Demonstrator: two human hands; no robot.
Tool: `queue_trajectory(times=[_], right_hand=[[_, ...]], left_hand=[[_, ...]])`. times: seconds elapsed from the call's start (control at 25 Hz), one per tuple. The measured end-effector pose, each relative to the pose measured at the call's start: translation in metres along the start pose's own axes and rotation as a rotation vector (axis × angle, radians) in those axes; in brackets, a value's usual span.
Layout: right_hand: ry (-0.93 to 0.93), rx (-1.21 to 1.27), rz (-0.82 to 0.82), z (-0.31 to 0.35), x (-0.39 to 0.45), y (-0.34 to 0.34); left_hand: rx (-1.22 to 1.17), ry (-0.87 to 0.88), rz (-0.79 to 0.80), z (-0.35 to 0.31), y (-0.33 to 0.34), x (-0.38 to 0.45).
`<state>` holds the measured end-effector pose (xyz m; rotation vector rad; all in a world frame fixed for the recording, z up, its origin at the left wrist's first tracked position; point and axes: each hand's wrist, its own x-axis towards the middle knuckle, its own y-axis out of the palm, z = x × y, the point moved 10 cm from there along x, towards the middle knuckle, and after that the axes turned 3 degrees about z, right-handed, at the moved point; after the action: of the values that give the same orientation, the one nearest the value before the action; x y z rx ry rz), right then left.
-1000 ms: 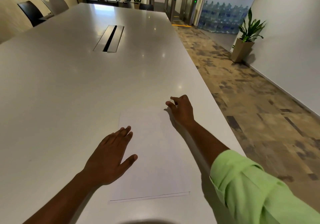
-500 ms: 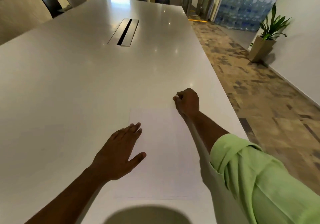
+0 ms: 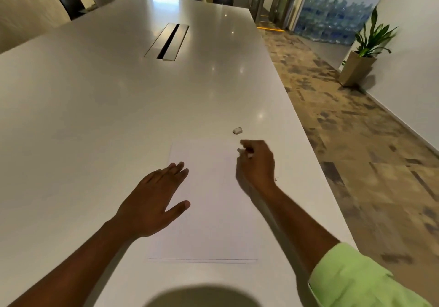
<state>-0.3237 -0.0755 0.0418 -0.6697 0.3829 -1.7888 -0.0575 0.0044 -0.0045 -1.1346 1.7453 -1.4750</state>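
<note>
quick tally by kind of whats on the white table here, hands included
sheet of paper: 1
small white lump, eraser-like, just beyond the paper: 1
hands: 2, left hand flat on the paper, right hand curled
total: 4

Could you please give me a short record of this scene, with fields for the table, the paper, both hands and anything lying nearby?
Surface: long glossy white table
Sheet: plain white rectangular sheet of paper, flat, near the table's near edge
Left hand: flat, fingers straight, resting on the sheet's left edge
Right hand: over the sheet's far right corner, fingers curled; whether they pinch anything is unclear
Small item: small whitish eraser-like lump on the table just beyond the sheet, apart from the right hand
Table centre: grey metal cable hatch
</note>
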Motion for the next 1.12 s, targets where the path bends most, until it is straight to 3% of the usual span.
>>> queue_trajectory(times=[0.12,0.16,0.24,0.4,0.56,0.76,0.88,0.96,1.12], right_hand=[[-0.364,-0.333,0.372,0.049,-0.083,0.055],[-0.413,-0.455,0.51,0.05,-0.103,0.073],[-0.385,-0.647,0.614,0.035,-0.109,0.083],[-0.192,-0.775,0.59,-0.002,-0.081,0.046],[-0.034,-0.795,0.45,-0.023,-0.066,0.013],[-0.147,-0.721,0.444,0.012,-0.048,0.051],[-0.1,-0.708,0.384,-0.001,-0.007,0.046],[-0.048,-0.772,0.36,-0.024,0.018,0.029],[-0.072,-0.75,0.5,-0.052,0.017,0.01]], left_hand=[[0.005,-0.002,0.015,0.0,0.001,-0.001],[0.006,-0.003,0.02,-0.001,0.002,-0.001],[0.026,-0.013,0.038,0.0,0.004,0.0],[0.054,-0.021,0.064,0.0,0.004,0.001],[0.029,-0.011,0.081,-0.001,0.004,0.002],[0.09,-0.029,0.126,-0.006,-0.005,0.013],[0.152,-0.036,0.135,-0.009,-0.01,0.025],[0.144,-0.029,0.051,-0.012,-0.015,0.03],[0.046,-0.114,-0.074,-0.019,-0.019,0.033]])
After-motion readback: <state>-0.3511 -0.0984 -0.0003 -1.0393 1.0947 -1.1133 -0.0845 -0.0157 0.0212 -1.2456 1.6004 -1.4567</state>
